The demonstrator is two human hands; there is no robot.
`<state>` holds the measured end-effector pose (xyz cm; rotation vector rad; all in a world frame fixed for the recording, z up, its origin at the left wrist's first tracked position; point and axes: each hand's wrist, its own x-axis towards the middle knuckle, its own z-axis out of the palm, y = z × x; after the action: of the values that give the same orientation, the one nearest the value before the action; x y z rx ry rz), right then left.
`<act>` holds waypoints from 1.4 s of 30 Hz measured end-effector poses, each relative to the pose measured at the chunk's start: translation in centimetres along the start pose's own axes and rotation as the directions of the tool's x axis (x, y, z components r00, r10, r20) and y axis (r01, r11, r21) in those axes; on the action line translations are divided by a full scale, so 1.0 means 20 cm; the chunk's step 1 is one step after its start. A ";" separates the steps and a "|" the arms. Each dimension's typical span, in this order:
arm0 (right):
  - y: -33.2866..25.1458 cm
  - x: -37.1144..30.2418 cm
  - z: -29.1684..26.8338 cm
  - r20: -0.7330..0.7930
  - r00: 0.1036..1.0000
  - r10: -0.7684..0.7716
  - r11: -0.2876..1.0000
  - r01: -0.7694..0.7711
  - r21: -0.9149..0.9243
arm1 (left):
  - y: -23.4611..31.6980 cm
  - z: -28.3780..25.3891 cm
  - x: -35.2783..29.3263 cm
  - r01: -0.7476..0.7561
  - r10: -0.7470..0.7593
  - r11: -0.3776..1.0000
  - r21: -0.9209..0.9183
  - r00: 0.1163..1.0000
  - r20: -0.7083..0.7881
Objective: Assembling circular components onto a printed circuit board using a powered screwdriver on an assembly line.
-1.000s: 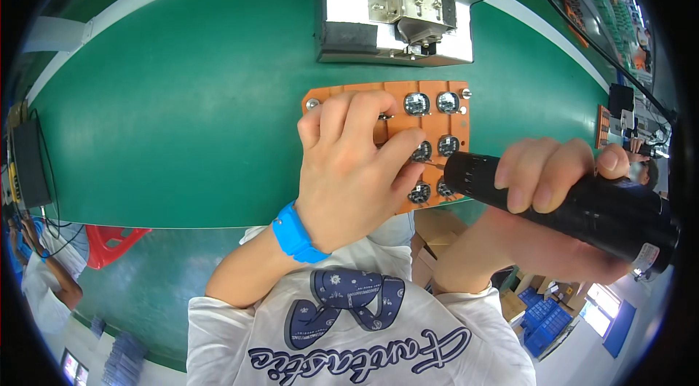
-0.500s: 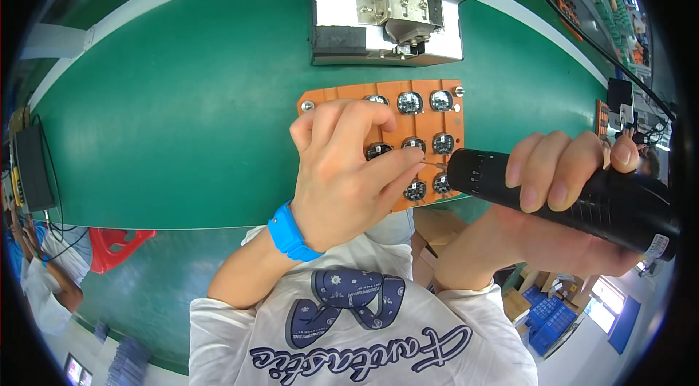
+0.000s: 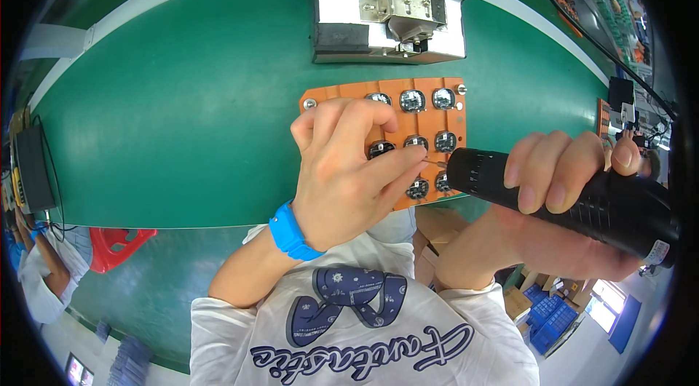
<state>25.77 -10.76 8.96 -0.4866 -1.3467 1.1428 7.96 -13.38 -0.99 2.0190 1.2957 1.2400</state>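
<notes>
My right hand (image 3: 561, 175) is wrapped round a black electric screwdriver (image 3: 480, 173), held almost level. Its thin bit reaches left to the fingertips of my left hand (image 3: 349, 160). There the thumb and index finger are pinched together over an orange fixture plate (image 3: 429, 120); whatever lies between them is too small to make out. Round dark parts with shiny faces sit in rows in the plate, such as this round part (image 3: 412, 101). My left hand hides the plate's left side and some of those parts.
Behind the plate stands a metal box-like stand (image 3: 349, 11) with a bracket mechanism (image 3: 411, 8). The green table (image 3: 182, 117) spreads to both sides. A black cable (image 3: 597, 44) curves down at right. A red stool (image 3: 120, 246) and another person (image 3: 51, 269) are at left.
Both hands and the screwdriver hold nearly the same pose. The plate and the metal stand appear shifted very slightly right in the picture.
</notes>
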 end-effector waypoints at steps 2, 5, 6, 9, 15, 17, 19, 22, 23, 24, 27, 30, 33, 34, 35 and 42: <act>0.00 -0.01 0.01 -0.005 1.000 0.000 1.000 0.000 -0.005 | 0.00 0.00 0.00 0.001 -0.001 1.000 -0.007 1.000 -0.006; 0.00 0.00 0.00 -0.003 1.000 0.001 1.000 -0.001 -0.013 | 0.01 0.00 0.00 0.002 -0.002 1.000 0.007 1.000 0.006; 0.00 0.00 0.00 0.006 1.000 0.002 1.000 -0.002 -0.017 | 0.00 0.00 0.00 -0.003 0.003 1.000 0.008 1.000 0.003; 0.00 -0.01 0.01 -0.027 1.000 -0.005 1.000 0.004 -0.017 | 0.00 0.01 0.00 -0.008 0.008 1.000 -0.002 1.000 -0.002; 0.02 -0.02 0.00 0.017 1.000 -0.024 0.999 0.024 -0.033 | -0.01 0.01 -0.02 -0.009 0.009 1.000 -0.014 1.000 0.013; 0.02 -0.02 0.00 0.033 0.999 -0.031 0.999 0.032 -0.034 | -0.01 0.01 -0.02 -0.013 0.013 1.000 -0.010 1.000 0.020; 0.03 -0.02 0.00 0.045 0.998 -0.037 0.999 0.039 -0.037 | 0.01 0.00 -0.01 -0.007 0.007 1.000 -0.008 1.000 0.017; 0.03 -0.06 0.00 0.022 0.998 -0.060 0.994 0.062 -0.093 | 0.02 0.00 0.00 0.062 -0.061 0.998 -0.010 0.995 0.081; 0.04 -0.07 0.01 -0.013 0.999 -0.042 0.994 0.040 -0.105 | 0.02 0.00 0.00 0.066 -0.065 0.998 -0.007 0.995 0.078; 0.04 -0.08 0.01 -0.049 0.999 -0.023 0.993 0.017 -0.116 | 0.02 0.00 -0.01 0.060 -0.062 0.998 0.017 0.994 0.088; 0.06 -0.09 -0.02 0.015 1.000 -0.003 0.994 0.005 -0.112 | 0.01 0.02 -0.01 0.047 -0.051 0.998 0.051 0.994 0.094; 0.08 -0.10 0.01 -0.082 0.997 -0.002 0.994 -0.007 -0.111 | 0.01 0.02 -0.01 0.035 -0.042 0.997 0.075 0.995 0.093; 0.10 -0.10 -0.01 -0.045 0.999 0.003 0.997 -0.006 -0.078 | 0.01 0.02 -0.01 0.031 -0.039 0.996 0.087 0.995 0.096; 0.10 -0.10 -0.01 -0.044 0.999 0.004 0.997 -0.008 -0.077 | 0.01 0.02 -0.01 0.028 -0.037 0.996 0.088 0.995 0.095; 0.10 -0.09 -0.01 -0.031 0.999 0.014 0.997 -0.016 -0.072 | 0.01 0.02 -0.01 0.030 -0.039 0.996 0.089 0.995 0.095; 0.14 -0.10 0.00 -0.004 1.000 -0.017 0.999 0.017 -0.045 | 0.01 0.02 0.00 0.030 -0.042 0.994 0.107 0.993 0.108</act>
<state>25.06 -11.24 5.56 -0.5084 -1.3728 1.0988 8.39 -13.42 -1.15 2.0955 1.3640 1.0480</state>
